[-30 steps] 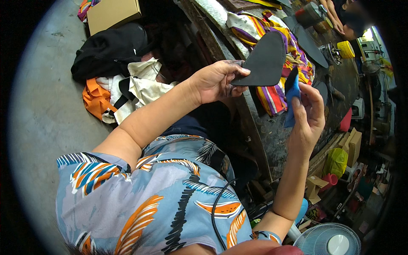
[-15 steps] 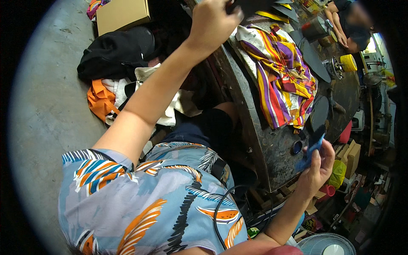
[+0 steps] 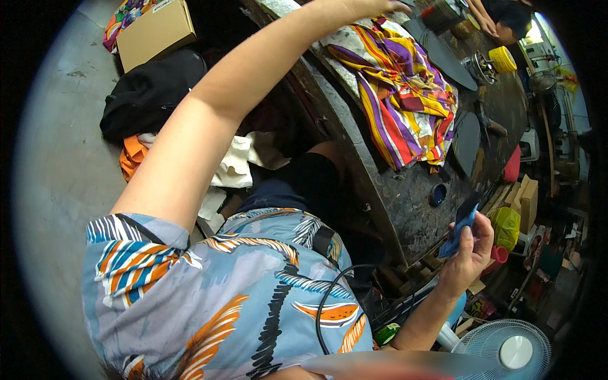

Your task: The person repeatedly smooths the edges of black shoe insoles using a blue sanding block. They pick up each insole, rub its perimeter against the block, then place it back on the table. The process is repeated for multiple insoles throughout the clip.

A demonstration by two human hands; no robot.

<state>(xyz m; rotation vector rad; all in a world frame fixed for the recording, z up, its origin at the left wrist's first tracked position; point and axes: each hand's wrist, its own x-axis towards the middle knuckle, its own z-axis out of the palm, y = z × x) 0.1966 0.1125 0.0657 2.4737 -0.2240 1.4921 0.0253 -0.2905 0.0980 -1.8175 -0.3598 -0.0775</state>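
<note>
My right hand [image 3: 470, 259] pinches a small blue piece [image 3: 457, 237] with a flat black end, between thumb and fingers, beside the near corner of the dark worktable [image 3: 411, 228]. Its exact kind is not clear. My left arm stretches to the top edge of the view, where my left hand [image 3: 373, 6] is partly cut off above the far end of a striped cloth [image 3: 405, 95]. Whether that hand holds something does not show. A small round dark blue pot [image 3: 437, 195] sits on the table near my right hand.
Dark flat sheets [image 3: 467, 144], a wooden-handled tool [image 3: 494, 126] and a yellow container [image 3: 502, 59] lie beyond the cloth. A fan [image 3: 506, 351] stands at the lower right. On the left are a cardboard box [image 3: 155, 35] and a black bag [image 3: 149, 95]. Another person's arm [image 3: 484, 19] shows at the back.
My left hand has reached farther up and away, partly out of view; the dark thing by it no longer shows. My right hand keeps the blue piece. The whole view has shifted slightly.
</note>
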